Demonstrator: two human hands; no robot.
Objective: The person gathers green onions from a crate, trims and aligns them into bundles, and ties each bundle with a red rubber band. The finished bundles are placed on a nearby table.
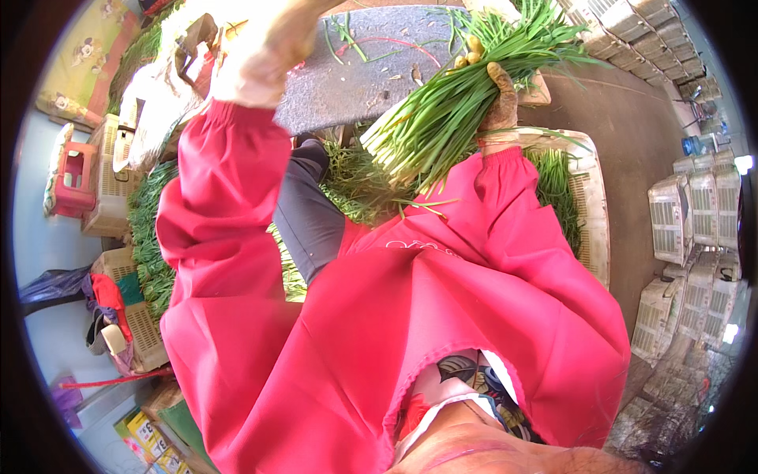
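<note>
My right hand (502, 98), in a stained glove with yellowish fingertips, grips a thick bunch of long green leaves that look like Chinese chives (438, 118). Their pale cut ends point down and left, over my lap. My left hand (272, 56) is raised at the top, blurred and overexposed; its fingers run towards the upper edge, so whether it holds anything cannot be made out. Between the hands lies a grey, carpet-like work surface (361, 89) with loose leaf scraps and a thin red tie (385, 39) on it.
A white plastic crate (592, 207) holding more chives stands by my right arm. Cut greens cover the floor (355, 178) around my leg and pile up at left (151, 237). A pink stool (74, 178) stands by the left wall; stacked crates (693, 213) line the right.
</note>
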